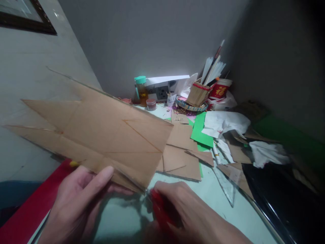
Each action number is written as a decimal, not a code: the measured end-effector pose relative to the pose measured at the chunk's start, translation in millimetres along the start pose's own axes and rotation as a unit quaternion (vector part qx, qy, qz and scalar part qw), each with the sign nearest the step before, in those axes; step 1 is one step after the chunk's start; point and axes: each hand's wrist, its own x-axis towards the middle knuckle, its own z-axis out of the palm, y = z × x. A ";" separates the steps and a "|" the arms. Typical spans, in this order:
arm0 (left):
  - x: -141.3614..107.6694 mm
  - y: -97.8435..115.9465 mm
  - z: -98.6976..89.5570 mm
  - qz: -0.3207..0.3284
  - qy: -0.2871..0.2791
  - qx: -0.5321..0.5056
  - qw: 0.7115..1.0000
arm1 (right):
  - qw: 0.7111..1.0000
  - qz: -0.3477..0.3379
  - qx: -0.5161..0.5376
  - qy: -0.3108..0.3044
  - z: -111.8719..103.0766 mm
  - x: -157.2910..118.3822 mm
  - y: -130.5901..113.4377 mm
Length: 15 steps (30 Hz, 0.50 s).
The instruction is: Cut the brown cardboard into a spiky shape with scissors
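Note:
My left hand (81, 200) grips a large brown cardboard sheet (101, 135) by its lower edge, thumb on top and fingers underneath. Drawn lines cross the sheet, and pointed notches shape its left end. In my right hand (177, 203) are red-handled scissors (162, 210), with their metal blades at the cardboard's lower right corner. Blur hides how far the blades are parted. The sheet is tilted above the pale table.
More cardboard pieces (181, 166) and green paper (201, 132) lie beyond. A clear set square (228, 186) and black plastic (279, 203) are at right. Behind stand a bottle (142, 91), a cardboard stick holder (198, 94) and a red cup (220, 89). Red material (33, 210) lies left.

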 end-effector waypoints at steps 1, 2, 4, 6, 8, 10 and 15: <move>-1.7 0.4 0.9 0.000 -0.001 0.006 1.000 | 1.000 -0.014 -0.004 0.001 -0.3 0.8 0.0; -2.8 0.7 1.8 -0.001 -0.008 0.010 1.000 | 0.999 -0.033 -0.010 0.005 0.1 2.0 0.6; -3.8 1.3 3.8 -0.001 -0.023 0.010 1.000 | 0.998 -0.062 -0.014 0.016 2.5 4.9 3.2; -4.0 2.5 6.0 -0.019 -0.027 -0.003 0.999 | 0.997 -0.071 -0.011 0.027 5.9 7.2 6.3; -4.0 4.4 8.0 -0.028 -0.037 -0.017 0.999 | 0.997 -0.064 -0.005 0.032 8.4 8.1 8.2; -3.6 6.1 9.0 -0.024 -0.047 -0.010 0.999 | 0.998 -0.058 0.004 0.036 9.5 7.7 8.3; -0.3 3.0 4.8 -0.036 0.010 0.016 0.999 | 0.998 -0.059 0.021 0.028 13.2 6.4 6.0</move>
